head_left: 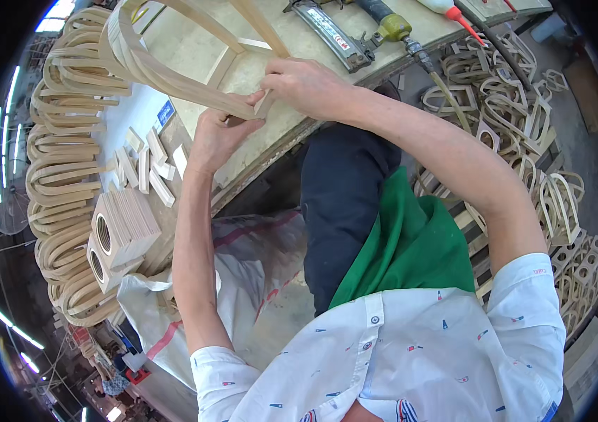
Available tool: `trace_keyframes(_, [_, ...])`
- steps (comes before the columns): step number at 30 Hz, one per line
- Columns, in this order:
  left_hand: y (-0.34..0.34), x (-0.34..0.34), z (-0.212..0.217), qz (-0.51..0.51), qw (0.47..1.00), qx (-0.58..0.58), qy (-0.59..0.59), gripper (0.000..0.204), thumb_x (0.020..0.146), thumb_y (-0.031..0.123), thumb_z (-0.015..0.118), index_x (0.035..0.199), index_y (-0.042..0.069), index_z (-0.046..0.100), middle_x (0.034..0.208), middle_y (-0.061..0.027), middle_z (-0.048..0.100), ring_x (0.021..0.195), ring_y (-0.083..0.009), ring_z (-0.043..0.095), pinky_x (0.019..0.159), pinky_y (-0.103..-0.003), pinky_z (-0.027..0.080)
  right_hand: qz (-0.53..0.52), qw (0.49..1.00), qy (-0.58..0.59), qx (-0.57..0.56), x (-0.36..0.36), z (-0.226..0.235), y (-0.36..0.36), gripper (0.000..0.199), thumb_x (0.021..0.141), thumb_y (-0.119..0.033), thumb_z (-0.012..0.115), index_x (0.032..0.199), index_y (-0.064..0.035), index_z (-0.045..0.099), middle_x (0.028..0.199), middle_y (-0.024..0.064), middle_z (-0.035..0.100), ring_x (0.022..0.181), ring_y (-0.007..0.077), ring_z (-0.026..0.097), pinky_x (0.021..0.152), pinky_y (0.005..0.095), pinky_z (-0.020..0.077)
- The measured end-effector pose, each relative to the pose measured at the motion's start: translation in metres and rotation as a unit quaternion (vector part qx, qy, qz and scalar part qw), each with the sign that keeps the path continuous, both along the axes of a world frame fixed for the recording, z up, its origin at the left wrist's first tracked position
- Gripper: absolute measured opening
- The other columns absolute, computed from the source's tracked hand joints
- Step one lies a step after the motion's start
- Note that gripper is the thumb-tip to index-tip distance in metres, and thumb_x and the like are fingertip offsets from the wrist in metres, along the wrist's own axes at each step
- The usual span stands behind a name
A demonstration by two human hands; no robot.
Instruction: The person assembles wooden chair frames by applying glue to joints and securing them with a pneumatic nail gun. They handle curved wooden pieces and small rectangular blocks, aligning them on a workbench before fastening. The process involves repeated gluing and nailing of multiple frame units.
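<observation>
Lining this up looks fiddly: left hand (220,136) has its fingers closed on the near end of the bentwood frame (185,86) over the worktop (281,131), right hand (307,86) pinching the small wooden block (263,107) there. I'd keep both faces flush.

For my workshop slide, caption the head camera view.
Left hand and right hand holding a curved wooden frame at a workbench.
</observation>
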State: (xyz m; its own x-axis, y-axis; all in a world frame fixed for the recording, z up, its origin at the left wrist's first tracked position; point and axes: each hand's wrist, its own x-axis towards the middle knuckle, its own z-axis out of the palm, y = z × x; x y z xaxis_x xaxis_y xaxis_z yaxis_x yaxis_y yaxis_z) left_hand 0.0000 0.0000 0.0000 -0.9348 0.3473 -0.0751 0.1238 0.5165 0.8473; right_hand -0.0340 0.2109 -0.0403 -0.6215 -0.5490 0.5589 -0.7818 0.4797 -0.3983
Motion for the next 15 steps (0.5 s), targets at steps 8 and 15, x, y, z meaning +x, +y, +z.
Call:
trace_keyframes(8, [0.0059, 0.0029, 0.0048, 0.029, 0.999, 0.01, 0.015, 0.038, 0.074, -0.002, 0.075, 0.11, 0.005, 0.07, 0.087, 0.0039, 0.059, 0.077, -0.0059, 0.054, 0.068, -0.025, 0.046, -0.004, 1.0, -0.009, -0.026, -0.0011, 0.0021, -0.0018, 0.011, 0.077, -0.004, 0.063, 0.088, -0.001, 0.063, 0.088, 0.0115, 0.061, 0.084, 0.032, 0.063, 0.07, 0.0399, 0.0522])
trace_keyframes(15, [-0.0003, -0.0061, 0.0058, -0.02, 0.999, 0.011, -0.024, 0.019, 0.075, -0.002, 0.075, 0.093, 0.001, 0.07, 0.098, 0.0011, 0.064, 0.09, -0.009, 0.057, 0.078, -0.026, 0.045, -0.003, 1.0, -0.017, -0.011, -0.0025, 0.0033, 0.0012, 0.013, 0.079, -0.006, 0.063, 0.09, -0.0007, 0.064, 0.087, 0.0107, 0.061, 0.083, 0.0319, 0.063, 0.07, 0.04, 0.0518])
